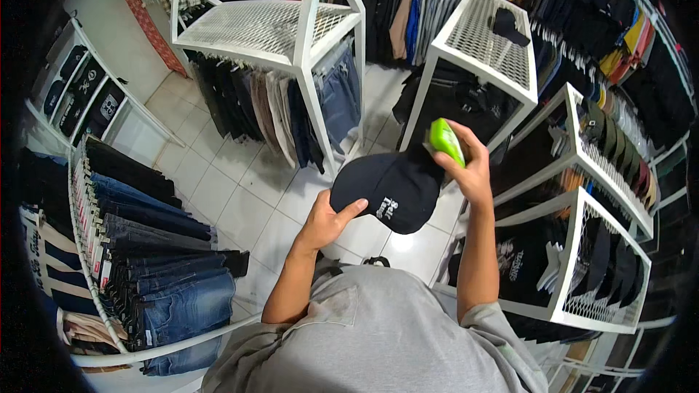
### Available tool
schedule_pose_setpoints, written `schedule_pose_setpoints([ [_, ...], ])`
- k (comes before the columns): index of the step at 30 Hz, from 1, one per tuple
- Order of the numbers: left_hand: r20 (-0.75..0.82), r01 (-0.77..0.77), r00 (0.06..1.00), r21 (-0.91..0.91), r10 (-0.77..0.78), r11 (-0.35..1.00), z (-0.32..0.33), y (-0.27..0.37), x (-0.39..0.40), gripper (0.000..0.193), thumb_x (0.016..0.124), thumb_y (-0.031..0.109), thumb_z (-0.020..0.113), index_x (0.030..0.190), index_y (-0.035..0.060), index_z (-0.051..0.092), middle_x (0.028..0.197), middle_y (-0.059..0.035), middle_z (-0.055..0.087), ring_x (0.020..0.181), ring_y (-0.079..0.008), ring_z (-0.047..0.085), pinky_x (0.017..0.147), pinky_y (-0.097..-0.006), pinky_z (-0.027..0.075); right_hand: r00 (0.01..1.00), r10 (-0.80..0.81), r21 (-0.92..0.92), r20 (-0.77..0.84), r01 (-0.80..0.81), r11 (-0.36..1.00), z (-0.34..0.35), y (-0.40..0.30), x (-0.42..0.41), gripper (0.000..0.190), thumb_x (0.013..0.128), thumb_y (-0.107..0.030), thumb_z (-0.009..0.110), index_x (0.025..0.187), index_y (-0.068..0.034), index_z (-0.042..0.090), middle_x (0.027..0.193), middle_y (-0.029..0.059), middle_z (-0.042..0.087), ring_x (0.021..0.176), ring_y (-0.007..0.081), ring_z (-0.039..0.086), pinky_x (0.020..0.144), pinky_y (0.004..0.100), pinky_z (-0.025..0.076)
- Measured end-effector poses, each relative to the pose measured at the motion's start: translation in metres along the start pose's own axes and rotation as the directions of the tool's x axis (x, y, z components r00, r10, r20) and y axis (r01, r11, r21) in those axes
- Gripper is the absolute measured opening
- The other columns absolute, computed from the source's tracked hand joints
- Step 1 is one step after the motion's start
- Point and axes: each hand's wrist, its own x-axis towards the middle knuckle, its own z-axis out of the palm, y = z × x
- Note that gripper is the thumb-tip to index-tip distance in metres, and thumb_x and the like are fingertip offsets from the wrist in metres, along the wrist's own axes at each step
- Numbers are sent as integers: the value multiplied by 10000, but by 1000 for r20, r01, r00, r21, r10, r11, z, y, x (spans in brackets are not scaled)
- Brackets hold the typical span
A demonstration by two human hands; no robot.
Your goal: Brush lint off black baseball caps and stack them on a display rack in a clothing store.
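In front of my chest, my left hand [327,221] holds a black baseball cap [401,188] by its brim, thumb on top. White lettering runs across the cap's front. Close above the cap's far right side, my right hand [467,164] grips a bright green brush-like tool [446,142], its working side turned toward the cap. Whether that side touches the fabric cannot be told. Another dark cap [509,26] lies on a white mesh-topped stand [480,54] beyond my right hand.
A white mesh-topped rack [246,30] with hanging trousers stands ahead to the left. Jeans [185,300] hang on a curved rail at the near left. Mesh shelves [557,305] with rows of caps [606,267] stand at the right. White floor tiles [251,213] show between the racks.
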Motion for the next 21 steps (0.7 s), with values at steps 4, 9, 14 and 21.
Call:
schedule_pose_setpoints([
  [4, 52, 11, 999, 36, -13, 999, 2, -11, 2, 286, 959, 55, 705, 1219, -61, 679, 1152, -73, 734, 1023, -131, 650, 931, -294, 521, 986, 42, 496, 159, -117, 860, -21, 34, -11, 734, 843, -368, 766, 1421, 20, 534, 1400, 239, 600, 1335, 330, 560, 1149, 403, 394],
  [9, 71, -120, 990, 28, 118, 992, 2, -6, 13, 320, 961, 144, 736, 1202, -59, 675, 1105, -98, 747, 990, -156, 676, 895, -306, 539, 991, -1, 799, 132, -106, 592, -35, 32, -13, 773, 820, -315, 786, 1444, 39, 501, 1427, 317, 557, 1317, 338, 579, 1131, 412, 432],
  [14, -29, -189, 981, 11, 190, 982, 13, -3, 29, 318, 978, 181, 725, 1182, -58, 684, 1085, -81, 750, 956, -135, 661, 870, -292, 534, 978, 38, 488, 207, -137, 862, -26, 18, -4, 742, 727, -325, 815, 1353, 27, 627, 1260, 116, 682, 1143, 211, 638, 1054, 334, 444],
  [21, -30, -257, 965, 58, 259, 965, 28, -9, 42, 392, 983, 156, 698, 1300, -60, 616, 1177, -119, 720, 1071, -176, 649, 971, -324, 505, 981, -71, 388, 183, -6, 921, -29, -17, 13, 660, 769, -271, 847, 1326, 24, 650, 1248, 109, 678, 1140, 194, 633, 1042, 321, 442],
])
